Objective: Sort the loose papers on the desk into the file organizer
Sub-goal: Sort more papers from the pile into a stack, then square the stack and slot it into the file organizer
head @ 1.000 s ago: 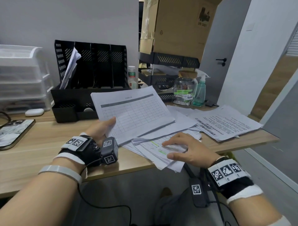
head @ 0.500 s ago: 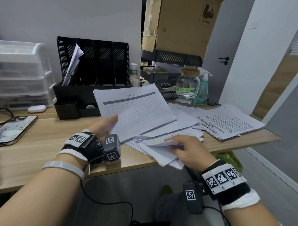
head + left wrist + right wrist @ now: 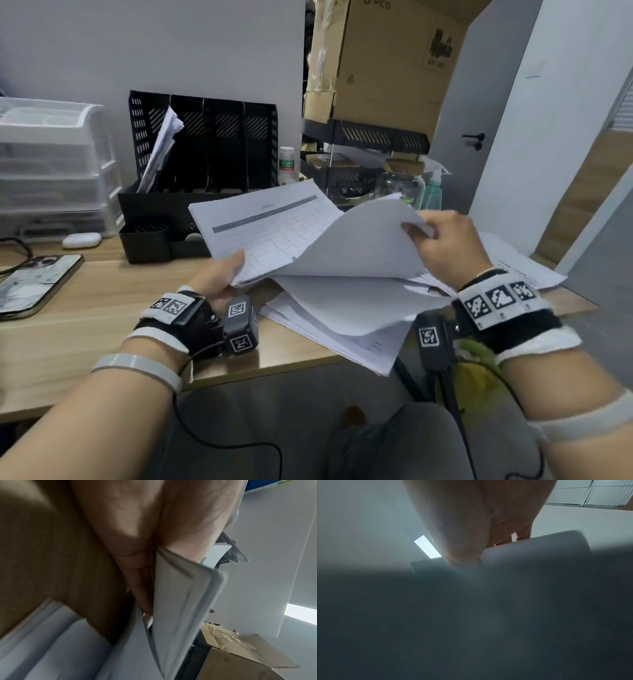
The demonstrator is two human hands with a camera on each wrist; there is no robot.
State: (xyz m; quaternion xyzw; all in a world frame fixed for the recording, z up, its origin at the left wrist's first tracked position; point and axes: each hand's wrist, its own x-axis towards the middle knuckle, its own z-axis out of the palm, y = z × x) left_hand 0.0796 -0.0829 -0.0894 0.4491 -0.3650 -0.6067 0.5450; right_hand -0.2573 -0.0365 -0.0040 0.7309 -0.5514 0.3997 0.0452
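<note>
The left hand's fingers (image 3: 142, 582) lie curled under a thin sheaf of papers with the thumb on top, so the left hand (image 3: 219, 277) is grasping the gridded form sheets (image 3: 267, 229) by their near-left corner, lifted a little above the desk (image 3: 85, 308). Behind it, against the wall near the desk's back edge, stands the black file organizer (image 3: 205, 164). Only its leftmost slot holds anything: a small bundle of filed papers (image 3: 159, 150) leaning to the right. The other slots look dark and bare as far as the head view shows. So I judge the sorting barely begun.

Moving right, a heap of loose papers (image 3: 342, 308) lies fanned over the desk's front edge, some sheets overhanging it. The right hand (image 3: 445, 246) is raised above this heap and pinches the far corner of a blank-backed sheet (image 3: 359, 240), curling it up and over towards the left hand's sheaf. In the right wrist view the thumb and fingertips close on that paper edge, the rest being blur. Farther right, near the desk's right-hand corner, another printed stack (image 3: 520, 270) lies flat and untouched.

What remains, by my reading, is most of the job: the held sheets, the fanned heap and the right-hand stack all have yet to reach a slot.
</note>
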